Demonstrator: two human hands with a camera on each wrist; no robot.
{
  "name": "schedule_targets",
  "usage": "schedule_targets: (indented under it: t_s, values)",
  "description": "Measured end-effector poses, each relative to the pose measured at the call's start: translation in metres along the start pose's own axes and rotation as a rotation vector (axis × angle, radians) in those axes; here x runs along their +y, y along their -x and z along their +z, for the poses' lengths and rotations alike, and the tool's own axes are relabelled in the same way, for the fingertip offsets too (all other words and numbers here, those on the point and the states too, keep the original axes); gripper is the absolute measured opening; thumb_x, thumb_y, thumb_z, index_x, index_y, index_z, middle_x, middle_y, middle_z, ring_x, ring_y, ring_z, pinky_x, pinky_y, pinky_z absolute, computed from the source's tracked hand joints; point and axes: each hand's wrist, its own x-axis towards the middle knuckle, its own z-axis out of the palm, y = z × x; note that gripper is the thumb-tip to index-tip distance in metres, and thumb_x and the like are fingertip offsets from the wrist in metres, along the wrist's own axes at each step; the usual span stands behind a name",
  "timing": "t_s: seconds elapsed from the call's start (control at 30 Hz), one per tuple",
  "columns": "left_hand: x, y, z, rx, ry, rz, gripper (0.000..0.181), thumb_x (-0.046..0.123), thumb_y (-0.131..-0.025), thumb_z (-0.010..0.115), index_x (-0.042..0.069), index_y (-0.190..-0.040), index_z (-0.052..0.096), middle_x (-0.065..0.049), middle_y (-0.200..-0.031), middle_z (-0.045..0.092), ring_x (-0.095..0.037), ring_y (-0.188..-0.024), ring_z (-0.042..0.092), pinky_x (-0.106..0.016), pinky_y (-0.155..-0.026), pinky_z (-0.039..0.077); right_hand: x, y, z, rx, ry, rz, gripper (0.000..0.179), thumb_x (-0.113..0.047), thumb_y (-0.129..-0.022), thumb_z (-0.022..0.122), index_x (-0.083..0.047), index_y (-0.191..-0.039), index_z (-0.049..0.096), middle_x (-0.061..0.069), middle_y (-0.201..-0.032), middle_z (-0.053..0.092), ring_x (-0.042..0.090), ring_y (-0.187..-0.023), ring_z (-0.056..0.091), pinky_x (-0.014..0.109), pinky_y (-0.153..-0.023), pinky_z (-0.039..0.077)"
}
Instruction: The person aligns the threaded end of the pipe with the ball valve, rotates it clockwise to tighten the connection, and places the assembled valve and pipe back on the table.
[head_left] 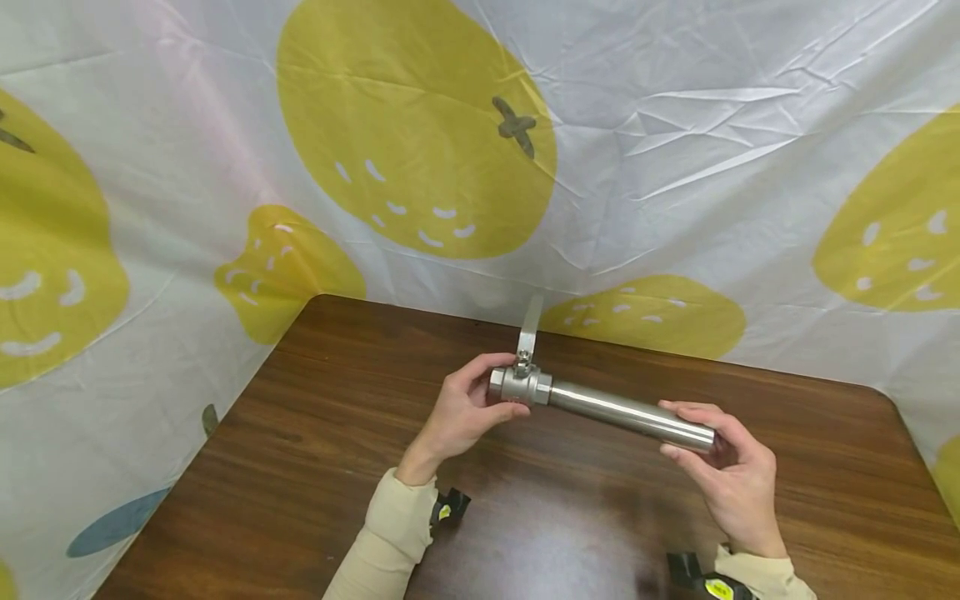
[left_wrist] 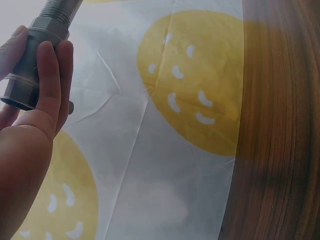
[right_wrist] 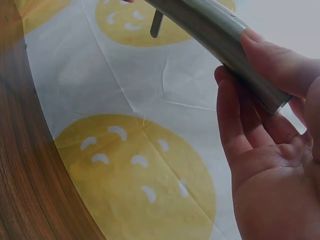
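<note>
The hollow parts are all in the fingers. Those of the left hand (head_left: 467, 414) are curled round a metal ball valve (head_left: 517, 385), thumb along its near side, the others on its far side. Those of the right hand (head_left: 742, 483) grip the far end of a smooth metal pipe (head_left: 630, 412), thumb near, fingers beyond. Between the two sets of fingers, the pipe's other end meets the valve's hexagonal mouth; the left wrist view shows screw thread (left_wrist: 54, 16) there, just past the left fingertips. The valve's lever (head_left: 530, 325) stands out beyond the left fingers, away from the person. Valve and pipe are held up as one line.

Below the fingers spreads a dark wood-grain counter (head_left: 300, 433), with a pale glare on its near part between the wrists. Beyond the fingers and to both sides hangs a creased, whitish cloth (head_left: 675, 50) printed with large yellow fruit (head_left: 412, 125). Behind the left fingers come a cream sleeve (head_left: 401, 517) and a black wrist device (head_left: 448, 507); behind the right ones, a matching cuff (head_left: 765, 575) and another device (head_left: 712, 579), both cut by the lower edge.

How much thread sits inside the valve cannot be told. The right palm hides the inside of the pipe's end, and the lever's pale tip nearly melts into the cloth. In the left wrist view, a dark stub (left_wrist: 71, 107) beside the left fingers is too indistinct to identify.
</note>
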Motion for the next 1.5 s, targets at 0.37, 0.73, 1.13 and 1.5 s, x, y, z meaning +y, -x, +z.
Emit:
schedule_targets:
  t_s: [0.37, 0.73, 1.13, 1.5]
  values:
    - [-0.0004, 0.001, 0.0002, -0.015, -0.002, 0.013, 0.06, -0.002, -0.075, 0.079, -0.011, -0.126, 0.049, -0.022, -0.119, 0.051, -0.012, -0.099, 0.058, -0.019, -0.083, 0.054, 0.0004, 0.0018, 0.0001, -0.013, -0.017, -0.017, 0.049, 0.039, -0.064, 0.059, 0.023, -0.11, 0.053, 0.02, -0.116, 0.067, 0.023, -0.105, 0.067, 0.022, -0.078, 0.057]
    - [0.0004, 0.0019, 0.0016, -0.015, -0.032, 0.01, 0.058, -0.015, -0.073, 0.074, -0.011, -0.126, 0.048, -0.026, -0.119, 0.05, -0.011, -0.098, 0.058, -0.018, -0.082, 0.054, 0.0002, 0.0028, 0.0002, -0.021, -0.038, -0.026, 0.051, 0.042, -0.062, 0.056, 0.024, -0.109, 0.052, 0.021, -0.115, 0.067, 0.024, -0.107, 0.066, 0.023, -0.079, 0.057]
    - [-0.0012, 0.0021, 0.0017, -0.03, -0.006, 0.023, 0.066, 0.017, -0.075, 0.082, -0.01, -0.125, 0.049, -0.023, -0.118, 0.051, -0.011, -0.098, 0.059, -0.018, -0.083, 0.053, 0.0022, 0.0012, -0.0011, -0.02, -0.024, -0.076, 0.052, 0.042, -0.06, 0.058, 0.025, -0.109, 0.053, 0.02, -0.117, 0.064, 0.024, -0.11, 0.062, 0.022, -0.082, 0.056]
    - [0.0017, 0.0026, 0.002, -0.053, -0.046, -0.018, 0.059, -0.003, -0.076, 0.077, -0.007, -0.129, 0.05, -0.025, -0.121, 0.052, -0.014, -0.097, 0.058, -0.018, -0.081, 0.053, -0.0002, 0.0026, -0.0032, -0.007, -0.005, -0.026, 0.052, 0.042, -0.06, 0.057, 0.024, -0.11, 0.054, 0.019, -0.114, 0.067, 0.022, -0.104, 0.066, 0.022, -0.079, 0.057]
